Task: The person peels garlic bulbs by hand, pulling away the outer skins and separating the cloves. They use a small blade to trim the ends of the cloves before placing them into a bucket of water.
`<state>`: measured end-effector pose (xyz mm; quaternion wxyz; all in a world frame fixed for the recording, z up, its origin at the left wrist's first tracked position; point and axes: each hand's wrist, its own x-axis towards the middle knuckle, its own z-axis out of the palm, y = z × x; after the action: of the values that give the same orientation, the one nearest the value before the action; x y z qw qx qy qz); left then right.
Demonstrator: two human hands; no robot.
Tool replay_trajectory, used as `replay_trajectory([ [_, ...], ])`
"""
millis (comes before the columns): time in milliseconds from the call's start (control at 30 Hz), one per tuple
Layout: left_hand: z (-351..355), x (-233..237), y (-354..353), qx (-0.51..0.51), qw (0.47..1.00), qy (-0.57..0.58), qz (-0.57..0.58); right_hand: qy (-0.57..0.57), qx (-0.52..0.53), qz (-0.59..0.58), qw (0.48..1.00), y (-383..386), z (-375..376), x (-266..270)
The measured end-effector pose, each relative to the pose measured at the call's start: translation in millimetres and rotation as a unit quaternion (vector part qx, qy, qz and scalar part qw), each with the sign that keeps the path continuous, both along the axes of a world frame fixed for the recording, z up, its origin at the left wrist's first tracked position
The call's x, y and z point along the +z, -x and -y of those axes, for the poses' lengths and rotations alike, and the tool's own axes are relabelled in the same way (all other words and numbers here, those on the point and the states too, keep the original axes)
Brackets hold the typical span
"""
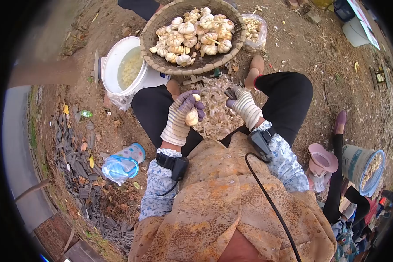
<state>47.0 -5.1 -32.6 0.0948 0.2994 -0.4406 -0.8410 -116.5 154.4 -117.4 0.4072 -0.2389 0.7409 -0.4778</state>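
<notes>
Ground (288, 52) brown, peels (220, 115) heaped between my legs. Left hand (183, 112), gloved: fingers curled around garlic (191, 117). Right hand (244, 103), gloved: closed on a dark tool (229, 93). Ahead, basket (195, 71) of bulbs (187, 28); left of it, bucket (113, 65) with pale cloves (131, 72) in liquid.

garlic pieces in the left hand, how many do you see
2 in the left hand: a small piece by the fingertips, a larger piece nearer the wrist; fingers may hide more.
</notes>
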Motion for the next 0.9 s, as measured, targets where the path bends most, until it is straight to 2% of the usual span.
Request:
replay_trajectory([
  [67, 2.9, 0.1, 0.4, 0.008, 0.999, -0.043, -0.009, 0.056, -0.016, -0.026, 0.998, -4.3, -1.0, -15.8],
  [100, 4.6, 1.6, 0.9, 0.016, 0.998, -0.064, -0.015, -0.011, -0.012, 0.081, 0.997, -3.5, -1.8, 19.8],
  [133, 6.5, 4.1, 1.0, 0.018, 0.998, -0.060, -0.016, -0.008, -0.010, 0.080, 0.997, -5.4, -1.8, 28.4],
  [200, 9.9, 9.4, 1.5, 0.024, 0.994, -0.101, -0.042, 0.031, -0.046, 0.136, 0.989, -8.3, -1.3, 39.1],
  [267, 10.3, 11.6, 2.7, 0.026, 0.996, -0.080, -0.036, 0.026, -0.050, 0.148, 0.987, -8.7, -0.5, 51.5],
  [333, 8.2, 12.2, 5.0, 0.027, 0.997, -0.064, -0.028, 0.107, -0.077, 0.230, 0.964, -11.5, 0.8, 64.6],
  [433, -2.3, 10.0, 8.7, 0.015, 0.998, -0.059, -0.026, 0.158, -0.074, 0.240, 0.955, -20.8, 4.8, 86.8],
  [500, -9.5, 8.2, 12.9, 0.001, 1.000, 0.029, -0.007, 0.165, -0.045, 0.231, 0.958, -25.1, 8.5, 92.1],
  [533, -13.1, 7.4, 14.8, -0.002, 1.000, 0.028, -0.008, 0.148, -0.032, 0.221, 0.963, -26.6, 8.6, 97.4],
  [633, -23.0, 2.8, 17.7, 0.016, 0.994, 0.109, 0.014, 0.161, -0.060, 0.210, 0.963, -30.2, 9.9, 98.5],
  [900, -18.0, -1.4, 10.2, -0.030, 0.999, 0.027, 0.015, 0.176, -0.046, 0.266, 0.946, -28.8, 4.4, 84.0],
])
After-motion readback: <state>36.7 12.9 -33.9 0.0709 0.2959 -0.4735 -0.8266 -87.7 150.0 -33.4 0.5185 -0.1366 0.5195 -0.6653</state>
